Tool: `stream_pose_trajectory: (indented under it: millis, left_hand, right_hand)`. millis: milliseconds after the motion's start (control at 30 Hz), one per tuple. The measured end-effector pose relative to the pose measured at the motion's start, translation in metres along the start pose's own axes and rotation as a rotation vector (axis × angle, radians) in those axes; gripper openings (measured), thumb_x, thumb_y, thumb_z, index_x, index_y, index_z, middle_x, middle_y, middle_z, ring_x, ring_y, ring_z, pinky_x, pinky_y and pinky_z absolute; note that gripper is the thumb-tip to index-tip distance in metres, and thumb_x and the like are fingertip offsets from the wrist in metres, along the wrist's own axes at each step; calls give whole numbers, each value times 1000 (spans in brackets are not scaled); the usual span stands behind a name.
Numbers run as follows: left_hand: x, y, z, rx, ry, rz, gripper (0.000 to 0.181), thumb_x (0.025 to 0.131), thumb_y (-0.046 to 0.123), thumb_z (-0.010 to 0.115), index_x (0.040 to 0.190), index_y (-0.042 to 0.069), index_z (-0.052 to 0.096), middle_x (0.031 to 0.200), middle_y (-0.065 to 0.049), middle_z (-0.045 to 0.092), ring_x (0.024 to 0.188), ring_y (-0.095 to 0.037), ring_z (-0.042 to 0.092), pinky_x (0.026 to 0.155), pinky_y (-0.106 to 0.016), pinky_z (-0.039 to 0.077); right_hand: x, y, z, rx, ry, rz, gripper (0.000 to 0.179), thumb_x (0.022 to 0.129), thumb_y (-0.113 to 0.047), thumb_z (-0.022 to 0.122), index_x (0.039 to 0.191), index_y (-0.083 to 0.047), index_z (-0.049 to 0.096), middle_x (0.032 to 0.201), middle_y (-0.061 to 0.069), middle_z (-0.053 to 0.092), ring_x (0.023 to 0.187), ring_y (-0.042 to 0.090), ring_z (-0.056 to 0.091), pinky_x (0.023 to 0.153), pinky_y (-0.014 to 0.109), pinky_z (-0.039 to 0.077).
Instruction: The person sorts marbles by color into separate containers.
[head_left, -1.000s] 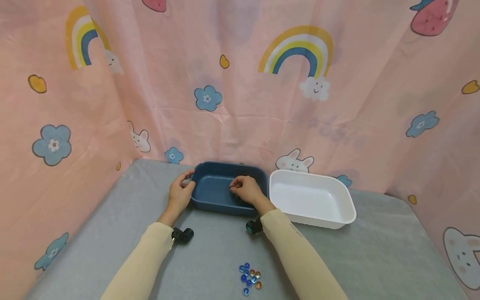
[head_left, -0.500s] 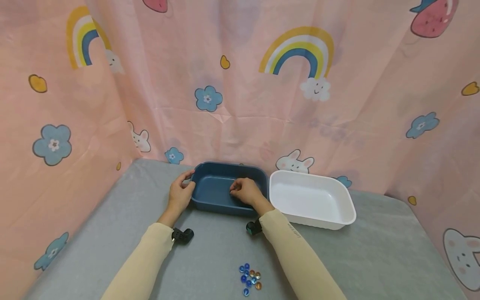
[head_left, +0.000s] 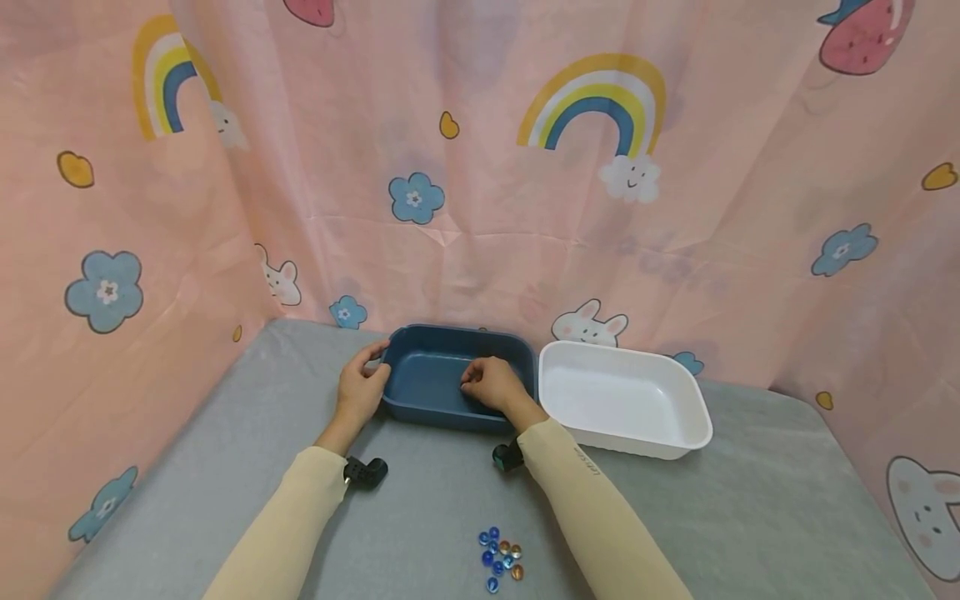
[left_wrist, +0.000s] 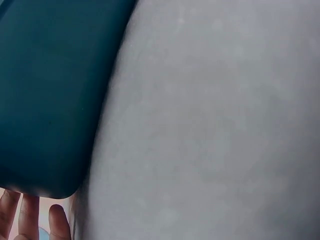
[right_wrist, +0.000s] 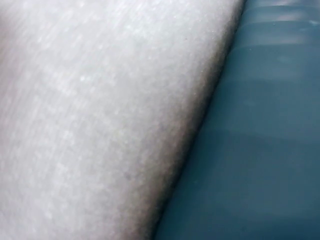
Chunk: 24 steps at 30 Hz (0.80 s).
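My left hand (head_left: 362, 387) holds the left end of a dark blue rectangular tub (head_left: 427, 375), thumb and fingers at its rim. In the left wrist view, fingertips (left_wrist: 29, 205) come up against the blue wall. My right hand (head_left: 493, 383) is inside the tub's right half, low over the floor, fingers curled in toward the thumb. No object shows in its fingers, though their undersides are hidden. The right wrist view has only the tub's outer wall (right_wrist: 260, 150) and grey cloth, not the hand. Several blue and amber glass marbles (head_left: 498, 557) lie loose on the table.
A white tub (head_left: 622, 396) stands close against the blue one's right side. Grey cloth covers the table (head_left: 750, 500). Behind and at both sides hangs a pink printed curtain (head_left: 480, 258). The marbles sit near the right forearm, toward the front.
The right hand has barely shifted inside the blue tub, its fingers drawn slightly closer in. The left hand, both tubs and the marbles stay where they were.
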<state>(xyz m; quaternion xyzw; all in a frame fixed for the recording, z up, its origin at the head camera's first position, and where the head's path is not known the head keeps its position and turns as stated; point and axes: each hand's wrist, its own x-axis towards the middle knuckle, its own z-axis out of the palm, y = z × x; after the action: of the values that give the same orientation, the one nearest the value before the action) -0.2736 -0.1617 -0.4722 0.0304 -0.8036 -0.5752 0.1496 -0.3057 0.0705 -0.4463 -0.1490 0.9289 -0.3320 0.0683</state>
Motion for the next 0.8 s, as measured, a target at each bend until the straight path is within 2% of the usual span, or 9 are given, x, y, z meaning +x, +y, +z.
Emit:
stream_pose_trajectory:
  millis: [367,600,800]
  left_hand:
    - [-1,0,-1,-10,-11,0,40,91,11,54,129,17,61,129,-10,59,70,-17,52,55,-23,42]
    - [0,-2,0,-2,-14,9,41,91,12,53,130,16,60,130,-10,59,74,-10,56,60,-22,44]
    - [0,-1,0,-5,-18,7,40,91,10,53,131,15,60,131,-11,58,77,-13,56,61,-22,45]
  right_hand:
    - [0,1,0,3,-1,3,6,84,-12,69,89,-9,71,80,4,66,72,14,57,70,29,48]
    - [0,0,0,0,0,-11,6,85,-11,69,89,-8,72,80,5,67,72,13,58,70,29,49]
    - [0,0,0,7,-6,8,5,85,-11,70,89,-9,72,79,4,66,71,13,56,70,28,48]
